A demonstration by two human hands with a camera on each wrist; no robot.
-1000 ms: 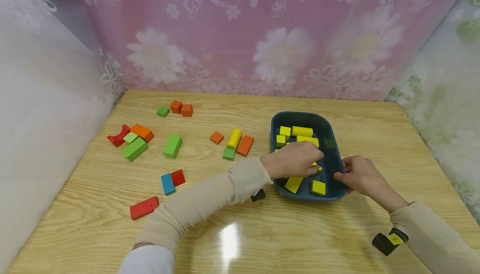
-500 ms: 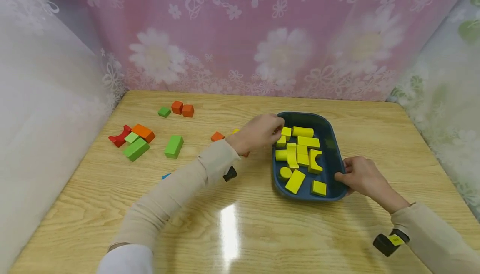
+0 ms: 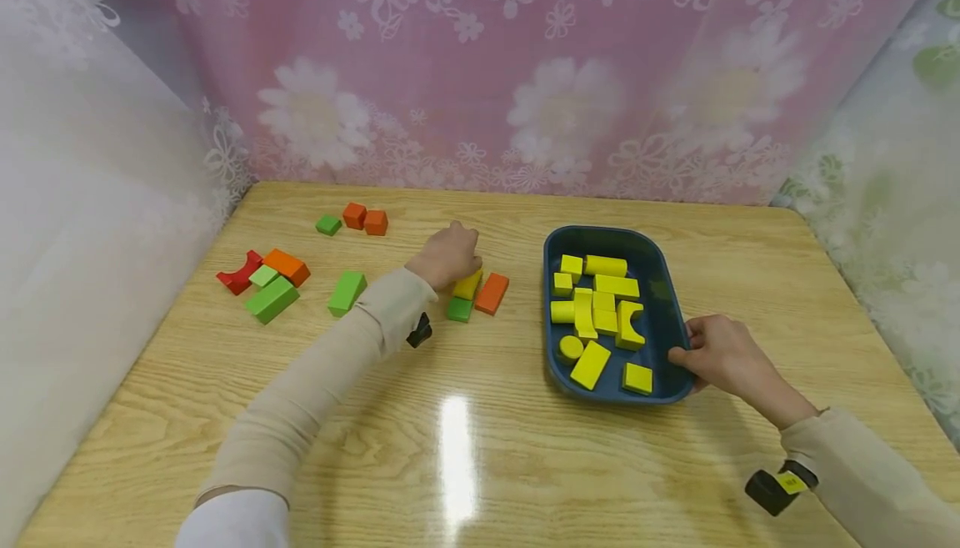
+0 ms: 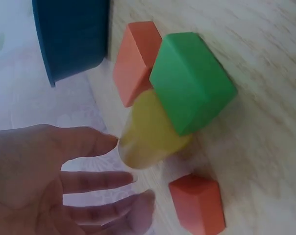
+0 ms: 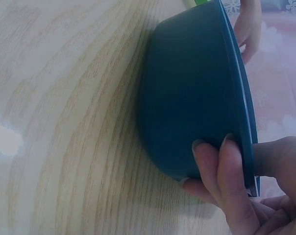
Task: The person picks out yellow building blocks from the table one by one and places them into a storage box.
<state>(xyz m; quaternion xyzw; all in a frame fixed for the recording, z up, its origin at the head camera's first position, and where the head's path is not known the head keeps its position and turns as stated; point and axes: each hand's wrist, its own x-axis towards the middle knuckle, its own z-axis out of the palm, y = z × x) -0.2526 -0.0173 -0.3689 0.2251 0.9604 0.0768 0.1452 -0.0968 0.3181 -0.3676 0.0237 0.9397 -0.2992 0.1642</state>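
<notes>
My left hand (image 3: 448,254) is over a yellow cylinder block (image 3: 467,285), its thumb and fingers spread apart beside it. In the left wrist view, the thumb tip is right at the side of the cylinder, which leans near a green block (image 4: 192,83). An orange block (image 3: 492,294) lies just right of these two, and a smaller orange block (image 4: 199,203) shows only in the left wrist view. My right hand (image 3: 723,352) grips the right rim of a dark blue tub (image 5: 187,98), thumb inside and fingers outside. Several yellow blocks (image 3: 590,364) lie in the tub.
On the left of the wooden table (image 3: 525,465) are a red arch block (image 3: 242,274), an orange block (image 3: 287,266) and green blocks (image 3: 272,299). Two orange-red cubes (image 3: 365,219) sit farther back. A pink flowered curtain (image 3: 450,72) closes off the back.
My left hand has left the space over the tub and moved left to the yellow cylinder. The yellow blocks in the tub came into full sight. The right hand stayed on the rim.
</notes>
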